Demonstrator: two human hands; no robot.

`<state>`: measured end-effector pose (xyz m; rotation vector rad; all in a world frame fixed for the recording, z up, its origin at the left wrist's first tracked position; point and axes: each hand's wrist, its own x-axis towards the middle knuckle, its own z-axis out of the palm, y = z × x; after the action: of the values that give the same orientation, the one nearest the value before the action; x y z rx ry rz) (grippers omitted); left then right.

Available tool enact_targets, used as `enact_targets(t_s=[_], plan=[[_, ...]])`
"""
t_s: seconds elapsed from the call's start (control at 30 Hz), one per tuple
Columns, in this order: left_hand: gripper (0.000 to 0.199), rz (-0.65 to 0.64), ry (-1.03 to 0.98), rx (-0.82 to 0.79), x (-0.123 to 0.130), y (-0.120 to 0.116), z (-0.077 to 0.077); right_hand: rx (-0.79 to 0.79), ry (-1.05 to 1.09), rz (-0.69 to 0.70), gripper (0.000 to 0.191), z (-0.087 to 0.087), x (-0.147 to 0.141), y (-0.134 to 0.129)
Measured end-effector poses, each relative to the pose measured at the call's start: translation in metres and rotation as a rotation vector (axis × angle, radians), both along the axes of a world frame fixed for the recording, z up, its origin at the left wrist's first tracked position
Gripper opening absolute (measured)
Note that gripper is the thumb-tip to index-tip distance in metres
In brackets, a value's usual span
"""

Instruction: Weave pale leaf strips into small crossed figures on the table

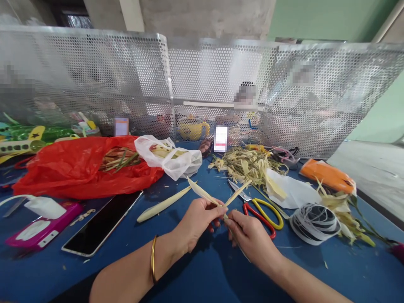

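Observation:
Pale strips of dried husk (202,191) cross in a V between my two hands, above the blue table. My left hand (202,216), below a gold bangle, pinches the strips where they meet. Close beside it, my right hand (244,231) is closed on the lower end of the same strips, some of which trails down under its fingers. Scissors (261,212) with one red and one yellow handle lie open just beyond my right hand. A long folded husk piece (164,205) rests on the table to the left.
Left are a red bag (69,168), white bag (186,162), phone (104,223) and magenta power strip (44,229). Right are a husk pile (246,166), ribbon roll (314,225) and orange packet (328,174). A perforated metal screen (214,63) stands behind, people beyond it.

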<state>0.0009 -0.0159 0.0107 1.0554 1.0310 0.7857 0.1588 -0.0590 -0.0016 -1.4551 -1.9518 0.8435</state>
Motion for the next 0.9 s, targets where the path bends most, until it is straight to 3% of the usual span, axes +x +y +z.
enact_targets(t_s=[0.07,0.23,0.33,0.47,0.57,0.7,0.9], plan=[[0.02,-0.009,0.023,0.014,0.0,0.0,0.001,0.013,0.009,0.005,0.028,0.0,0.0,-0.001],[0.013,0.015,0.055,0.07,0.004,0.0,0.002,0.267,-0.052,0.043,0.028,0.006,-0.001,-0.008],[0.014,0.036,0.03,0.052,0.005,-0.001,0.001,0.286,-0.018,0.062,0.028,0.006,-0.003,-0.011],[0.022,-0.01,-0.056,-0.047,0.0,0.003,0.005,0.041,0.153,0.018,0.036,0.005,-0.002,-0.007],[0.03,-0.017,-0.109,-0.141,-0.005,0.007,0.01,-0.157,0.387,-0.13,0.051,0.007,0.003,0.003],[0.035,-0.089,-0.06,-0.149,-0.007,0.006,0.013,-0.241,0.69,-0.296,0.048,0.011,0.008,0.013],[0.027,-0.202,0.101,-0.009,-0.001,-0.002,0.006,-0.31,0.864,-0.325,0.039,0.012,0.008,0.013]])
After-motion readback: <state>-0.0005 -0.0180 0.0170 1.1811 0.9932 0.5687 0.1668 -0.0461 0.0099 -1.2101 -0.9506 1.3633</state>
